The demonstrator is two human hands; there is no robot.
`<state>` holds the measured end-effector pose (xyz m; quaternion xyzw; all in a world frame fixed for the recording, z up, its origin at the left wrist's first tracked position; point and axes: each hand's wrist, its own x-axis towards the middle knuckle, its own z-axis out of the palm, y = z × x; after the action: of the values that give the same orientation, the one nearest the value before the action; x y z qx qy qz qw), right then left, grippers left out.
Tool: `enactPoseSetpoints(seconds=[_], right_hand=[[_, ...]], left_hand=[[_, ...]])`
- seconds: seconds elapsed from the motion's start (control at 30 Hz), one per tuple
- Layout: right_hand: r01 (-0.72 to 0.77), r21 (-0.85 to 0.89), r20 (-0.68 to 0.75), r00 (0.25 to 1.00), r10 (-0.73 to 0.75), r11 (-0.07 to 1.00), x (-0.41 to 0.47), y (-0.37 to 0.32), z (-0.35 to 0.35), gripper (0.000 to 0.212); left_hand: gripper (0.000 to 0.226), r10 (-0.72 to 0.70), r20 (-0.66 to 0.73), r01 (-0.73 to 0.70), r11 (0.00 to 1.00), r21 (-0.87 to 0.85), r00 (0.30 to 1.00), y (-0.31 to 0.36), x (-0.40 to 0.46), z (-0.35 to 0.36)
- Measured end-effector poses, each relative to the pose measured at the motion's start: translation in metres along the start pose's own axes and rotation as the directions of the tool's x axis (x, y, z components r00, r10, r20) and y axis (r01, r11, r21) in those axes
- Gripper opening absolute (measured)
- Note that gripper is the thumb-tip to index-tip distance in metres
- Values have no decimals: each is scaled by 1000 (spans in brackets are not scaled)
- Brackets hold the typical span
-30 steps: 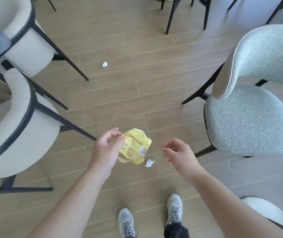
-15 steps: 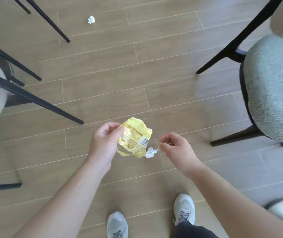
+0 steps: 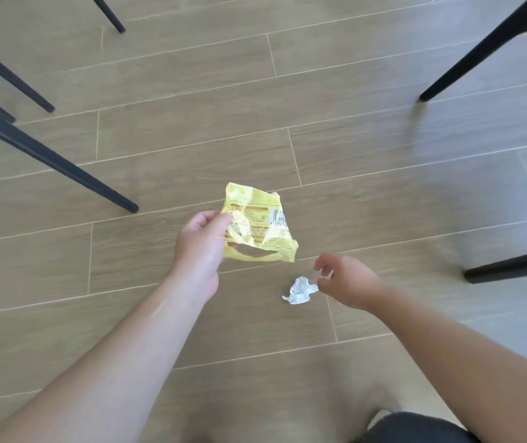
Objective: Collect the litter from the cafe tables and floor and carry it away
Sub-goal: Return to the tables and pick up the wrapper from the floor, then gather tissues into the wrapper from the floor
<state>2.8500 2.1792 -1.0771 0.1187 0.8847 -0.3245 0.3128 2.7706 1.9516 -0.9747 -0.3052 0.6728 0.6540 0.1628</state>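
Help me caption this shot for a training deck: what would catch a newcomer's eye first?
The crumpled yellow wrapper at the centre, pinched at its left edge by the left hand. Just below and to its right, a small white paper wad lies on the wooden floor, with the right hand reaching for it, fingers curled close beside it. Black chair legs frame the edges.

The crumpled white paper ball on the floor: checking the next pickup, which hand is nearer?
Right. The right hand is beside the crumpled white paper ball; the left hand is farther left.
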Motion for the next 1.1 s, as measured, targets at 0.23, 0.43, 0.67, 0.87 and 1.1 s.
enactPoseSetpoints(seconds=[0.23, 0.43, 0.67, 0.87, 1.1], right_hand=[[109, -291, 197, 979, -52, 950, 52, 20, 46, 42], [189, -408, 261, 962, -84, 893, 68, 21, 73, 44], [181, -568, 279, 960, -19, 803, 70, 12, 78, 35], [77, -376, 154, 988, -20, 923, 60, 6, 60, 18], [100, 52, -160, 983, -91, 994, -10, -47, 0, 12]], left_hand=[[17, -66, 42, 69, 995, -75, 997, -16, 13, -15], [22, -54, 64, 60, 992, -109, 997, -23, 18, -24], [24, -41, 74, 52, 986, -157, 996, -28, 21, -27], [41, -23, 95, 41, 980, -194, 995, -21, 22, -23], [39, -55, 125, 81, 973, -215, 991, 22, -23, -27]])
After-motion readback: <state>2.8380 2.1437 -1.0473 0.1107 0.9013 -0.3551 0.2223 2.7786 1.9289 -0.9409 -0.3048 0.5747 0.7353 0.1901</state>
